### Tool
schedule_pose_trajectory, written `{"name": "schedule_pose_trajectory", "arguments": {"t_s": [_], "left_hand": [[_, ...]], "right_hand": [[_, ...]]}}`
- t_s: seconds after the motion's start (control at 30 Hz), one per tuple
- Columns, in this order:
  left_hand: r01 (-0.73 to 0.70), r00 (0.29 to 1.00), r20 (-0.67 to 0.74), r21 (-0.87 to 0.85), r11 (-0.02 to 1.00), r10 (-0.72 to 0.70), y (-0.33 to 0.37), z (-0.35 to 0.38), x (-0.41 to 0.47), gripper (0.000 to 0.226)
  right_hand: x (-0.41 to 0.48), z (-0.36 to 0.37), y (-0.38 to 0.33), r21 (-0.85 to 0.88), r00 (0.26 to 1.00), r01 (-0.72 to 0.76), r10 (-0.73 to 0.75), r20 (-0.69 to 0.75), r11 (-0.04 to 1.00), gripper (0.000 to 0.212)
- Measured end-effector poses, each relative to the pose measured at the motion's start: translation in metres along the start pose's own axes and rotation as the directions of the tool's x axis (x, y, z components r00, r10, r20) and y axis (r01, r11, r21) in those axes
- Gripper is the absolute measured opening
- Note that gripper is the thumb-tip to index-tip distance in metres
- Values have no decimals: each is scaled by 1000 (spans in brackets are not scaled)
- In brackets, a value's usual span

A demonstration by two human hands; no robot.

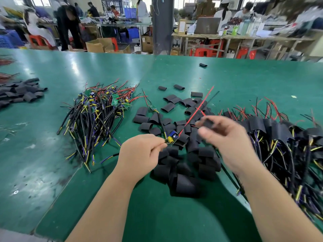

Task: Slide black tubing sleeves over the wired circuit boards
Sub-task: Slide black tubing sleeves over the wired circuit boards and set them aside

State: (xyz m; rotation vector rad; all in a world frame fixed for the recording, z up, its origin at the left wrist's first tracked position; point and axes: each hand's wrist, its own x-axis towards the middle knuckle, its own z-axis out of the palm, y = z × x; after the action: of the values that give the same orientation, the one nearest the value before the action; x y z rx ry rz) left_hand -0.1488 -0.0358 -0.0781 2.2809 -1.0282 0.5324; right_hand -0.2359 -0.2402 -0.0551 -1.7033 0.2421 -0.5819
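Head view: the left hand (139,154) pinches the board (172,137) at its near end. Its red wire (197,110) runs up and to the right. The right hand (225,142), blurred, seems to pinch a sleeve (208,122) just right of that wire, short of its tip.

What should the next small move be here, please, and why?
Probably bring the black sleeve pinched in the right hand to the free tip of the red wire and thread it on. The left hand pinches the bare circuit board steady, its red wire pointing away, unsleeved. The sleeve is blurred, so its opening is hard to judge.
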Motion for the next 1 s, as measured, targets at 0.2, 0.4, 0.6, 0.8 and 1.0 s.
{"name": "schedule_pose_trajectory", "arguments": {"t_s": [0.2,0.4,0.6,0.8,1.0], "left_hand": [[-99,994,50,-61,993,102,11,3,-1,13],[-144,987,58,-56,988,147,17,3,-2,11],[-144,987,61,-44,989,147,19,3,-2,11],[-98,992,79,-64,993,103,15,0,-1,26],[-91,991,94,-59,994,96,15,0,-1,27]], "right_hand": [[17,-39,-12,768,938,51,234,-257,638,27],[19,-34,-18,807,959,0,229,-168,591,43],[19,-29,-20,794,973,63,138,-183,605,39],[15,-30,-23,814,982,39,128,-138,579,42],[16,-30,-23,817,982,-12,159,-97,576,44]]}}
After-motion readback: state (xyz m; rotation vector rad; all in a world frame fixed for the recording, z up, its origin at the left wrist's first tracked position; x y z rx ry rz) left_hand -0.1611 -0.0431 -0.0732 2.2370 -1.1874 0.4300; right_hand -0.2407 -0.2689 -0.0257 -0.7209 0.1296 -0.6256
